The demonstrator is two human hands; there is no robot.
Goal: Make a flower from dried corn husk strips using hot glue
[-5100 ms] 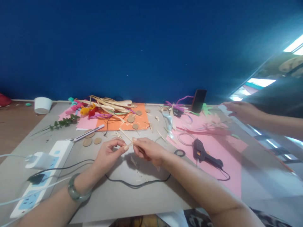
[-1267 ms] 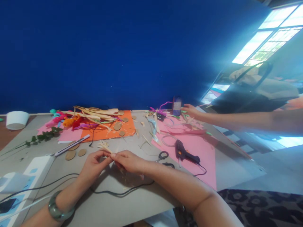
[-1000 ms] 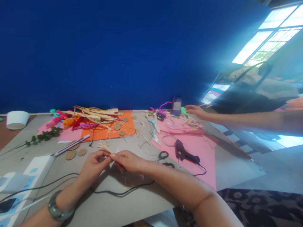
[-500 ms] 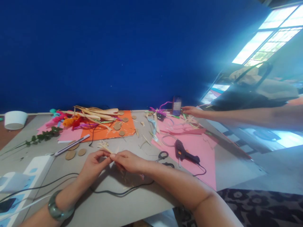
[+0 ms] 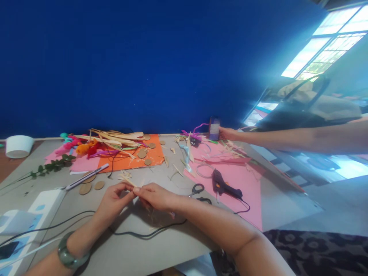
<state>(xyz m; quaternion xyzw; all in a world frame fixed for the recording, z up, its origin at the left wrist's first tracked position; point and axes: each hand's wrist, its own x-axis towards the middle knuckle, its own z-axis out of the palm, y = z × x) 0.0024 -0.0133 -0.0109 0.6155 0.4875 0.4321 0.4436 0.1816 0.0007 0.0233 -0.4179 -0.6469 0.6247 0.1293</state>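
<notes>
My left hand [image 5: 115, 199], with a green bangle [image 5: 70, 251] on its wrist, is closed in a pinch. Thumb and fingers of my right hand [image 5: 156, 196] meet it fingertip to fingertip. Between them is a pale straw-like strip [image 5: 126, 178], its frayed end sticking out at the upper left. My fingers hide most of the strip. Beneath the right hand, thin scraps and a small pink bit show partly. Dark-handled scissors [image 5: 198, 189] lie just right of my right wrist, partly covered by it. Left of my hands are round cardboard discs [image 5: 99, 185].
A black glue gun [image 5: 225, 186] rests on pink paper [image 5: 250, 207]; a black cable [image 5: 149, 235] crosses the table. Pale strips [image 5: 120, 137] lie over orange paper [image 5: 156, 157]. Another person's hand [image 5: 228, 133] touches an upright phone [image 5: 214, 128]. A power strip [image 5: 47, 203] is at left.
The other person's hand has shifted slightly left and up against the phone. My two hands keep nearly the same place and pinch.
</notes>
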